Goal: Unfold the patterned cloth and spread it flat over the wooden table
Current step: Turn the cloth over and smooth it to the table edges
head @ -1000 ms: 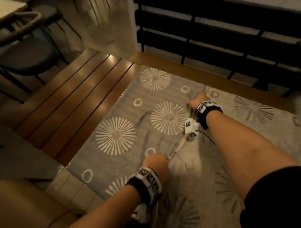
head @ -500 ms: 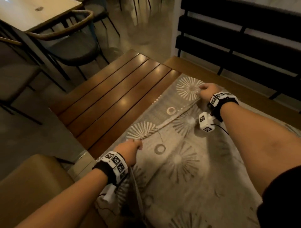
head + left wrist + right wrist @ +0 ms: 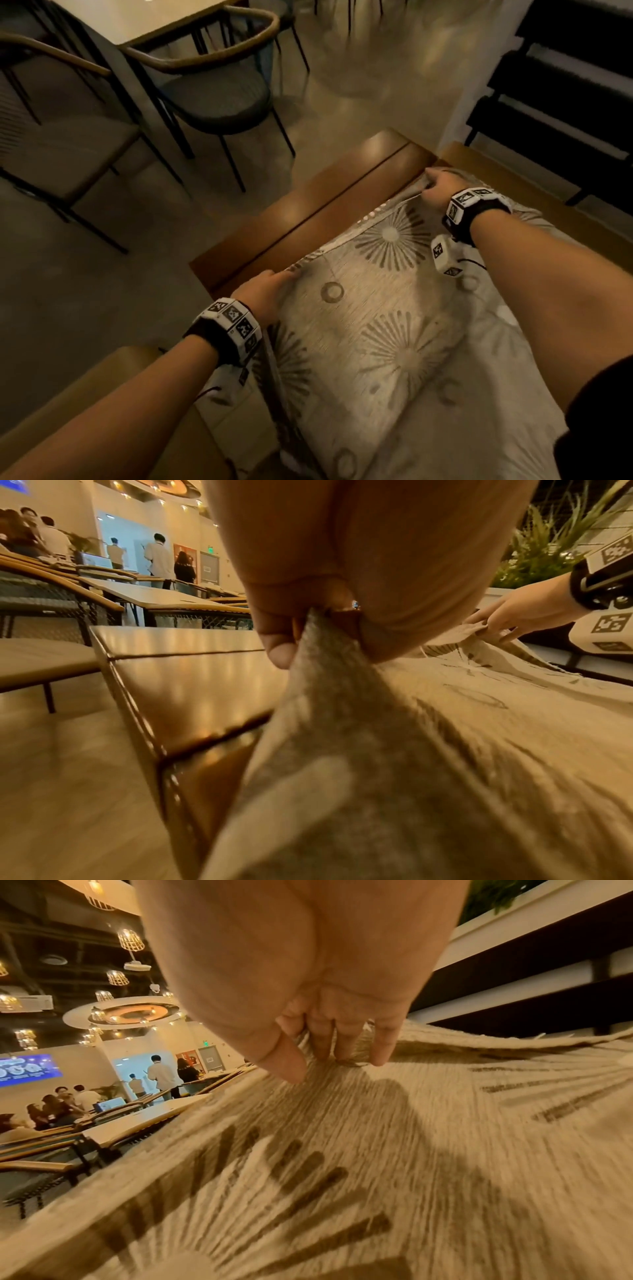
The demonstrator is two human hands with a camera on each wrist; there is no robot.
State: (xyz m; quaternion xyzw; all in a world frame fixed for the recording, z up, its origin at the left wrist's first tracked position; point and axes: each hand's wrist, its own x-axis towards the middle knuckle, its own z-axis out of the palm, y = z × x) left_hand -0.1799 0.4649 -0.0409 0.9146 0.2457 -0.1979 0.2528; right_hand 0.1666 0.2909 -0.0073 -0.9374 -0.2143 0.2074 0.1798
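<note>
The patterned cloth (image 3: 387, 329), beige with sunburst and ring motifs, covers most of the wooden table (image 3: 308, 205). My left hand (image 3: 265, 293) pinches the cloth's near left edge, and the left wrist view shows the cloth (image 3: 394, 750) bunched between thumb and fingers of that hand (image 3: 322, 631). My right hand (image 3: 440, 186) grips the far end of the same edge. In the right wrist view its fingers (image 3: 342, 1047) curl onto the cloth (image 3: 342, 1164). The edge is held a little above the table. Two bare slats of wood (image 3: 192, 685) remain at the left.
A tan upholstered seat (image 3: 102, 394) sits at my near left. Dark chairs (image 3: 219, 92) and another table (image 3: 144, 20) stand on the floor beyond. A dark slatted bench back (image 3: 561, 85) runs along the right. People stand far off in the room (image 3: 161, 1074).
Both hands have drawn the cloth's edge leftward across the table, unfolding a layer. Much less bare wood shows at the left. My head view has turned left.
</note>
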